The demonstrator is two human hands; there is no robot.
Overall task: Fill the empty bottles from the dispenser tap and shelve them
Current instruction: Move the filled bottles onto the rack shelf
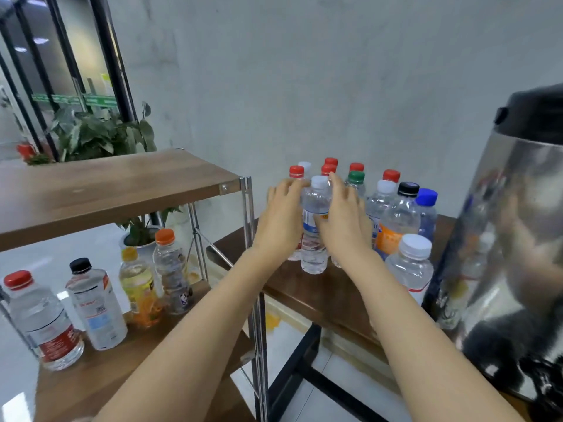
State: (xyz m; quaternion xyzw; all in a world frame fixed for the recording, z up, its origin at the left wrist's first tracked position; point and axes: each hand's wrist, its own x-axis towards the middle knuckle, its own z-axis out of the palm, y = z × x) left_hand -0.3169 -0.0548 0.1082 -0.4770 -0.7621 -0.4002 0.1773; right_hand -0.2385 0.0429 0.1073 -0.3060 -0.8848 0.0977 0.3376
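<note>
Head: bottle [314, 239] between both hands [281, 219]

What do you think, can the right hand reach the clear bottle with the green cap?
Probably yes. The clear plastic bottle with the green cap stands just beyond the fingers of the right hand, nothing between. But that hand holds the white-capped clear bottle.

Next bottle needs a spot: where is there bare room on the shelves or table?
Top shelf is bare where visible. Lower shelf has bare wood in front of its four bottles. Table is crowded: its cluster runs to the dispenser; only the front strip is free.
</note>
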